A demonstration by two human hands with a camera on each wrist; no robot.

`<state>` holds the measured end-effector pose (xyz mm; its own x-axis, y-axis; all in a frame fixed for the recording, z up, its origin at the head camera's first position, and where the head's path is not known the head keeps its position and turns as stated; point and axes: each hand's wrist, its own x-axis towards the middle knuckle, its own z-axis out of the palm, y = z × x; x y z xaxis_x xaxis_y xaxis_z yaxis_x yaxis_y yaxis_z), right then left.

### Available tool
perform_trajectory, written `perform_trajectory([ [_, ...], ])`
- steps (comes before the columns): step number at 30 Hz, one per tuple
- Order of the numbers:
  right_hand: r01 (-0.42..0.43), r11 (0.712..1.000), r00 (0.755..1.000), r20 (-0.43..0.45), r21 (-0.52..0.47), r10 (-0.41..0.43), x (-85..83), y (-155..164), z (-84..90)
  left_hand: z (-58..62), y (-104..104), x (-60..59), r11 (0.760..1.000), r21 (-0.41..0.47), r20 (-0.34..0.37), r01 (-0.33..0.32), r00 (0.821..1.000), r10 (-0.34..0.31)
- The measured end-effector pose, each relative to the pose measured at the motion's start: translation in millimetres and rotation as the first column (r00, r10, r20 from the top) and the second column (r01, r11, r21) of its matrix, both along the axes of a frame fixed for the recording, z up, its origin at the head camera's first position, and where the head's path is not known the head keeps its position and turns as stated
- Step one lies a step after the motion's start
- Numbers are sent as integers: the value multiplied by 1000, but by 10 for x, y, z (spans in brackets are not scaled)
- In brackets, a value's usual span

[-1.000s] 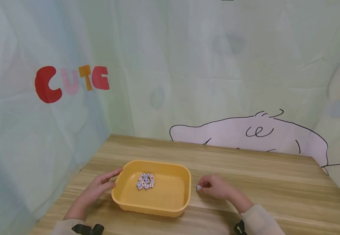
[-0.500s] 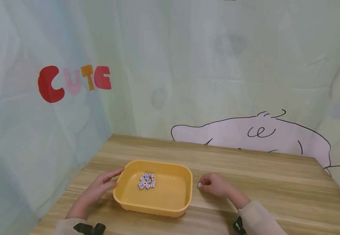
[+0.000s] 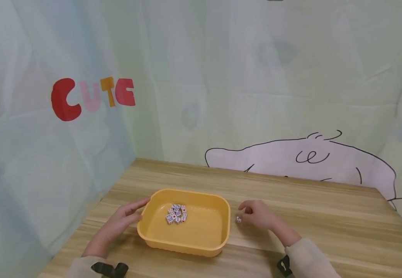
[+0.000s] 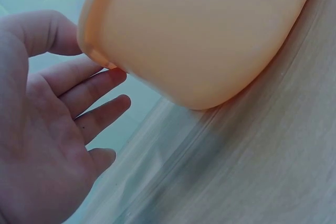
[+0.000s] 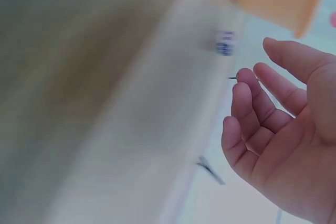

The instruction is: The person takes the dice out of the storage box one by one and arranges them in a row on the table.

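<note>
A yellow rectangular tray stands on the wooden table, with a cluster of several white dice at the left of its floor. My left hand rests at the tray's left rim, fingers extended; in the left wrist view, its thumb and fingertips meet the rim while the palm stays bare. Just right of the tray, a single white die lies on the table. My right hand hovers right beside that die with fingers loosely bent and apart. The right wrist view shows a gap between the fingers and the blurred die.
The wooden table stretches to the right and behind the tray. A printed cloth backdrop rises along its back and left edges, with the letters CUTE and a drawn white character. Dark straps sit around both sleeves.
My right fingers pinched the die earlier and now have come off it, leaving it on the table. The left hand stays at the tray's rim. The head view has turned slightly left.
</note>
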<state>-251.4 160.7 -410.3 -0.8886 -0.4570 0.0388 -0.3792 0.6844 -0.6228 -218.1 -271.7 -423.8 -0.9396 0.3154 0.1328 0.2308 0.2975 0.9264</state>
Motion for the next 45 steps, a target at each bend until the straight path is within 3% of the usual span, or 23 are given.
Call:
perform_trajectory([
  [5,32,999,998,-60,-38,-34,10,-145,247,-25,-18,-9,1000,6,2,-5,1000,5],
  [12,-28,993,1000,-16,-114,26,42,-618,390,-24,-59,-12,1000,-8,-10,-1,1000,1],
  [18,-127,983,992,-3,-134,128,21,-1026,305,-8,-63,-2,999,-33,-24,-14,1000,14],
  [23,-161,979,986,16,-122,165,-6,-1245,203,-18,-67,-9,999,-41,-31,-17,999,16],
  [32,-160,978,983,69,-132,170,-3,-1430,137,-6,-74,-13,999,-40,-12,-25,1000,24],
  [45,-133,983,984,105,-130,147,-32,-1510,-25,-38,-39,-16,1000,-2,-39,29,999,-29],
])
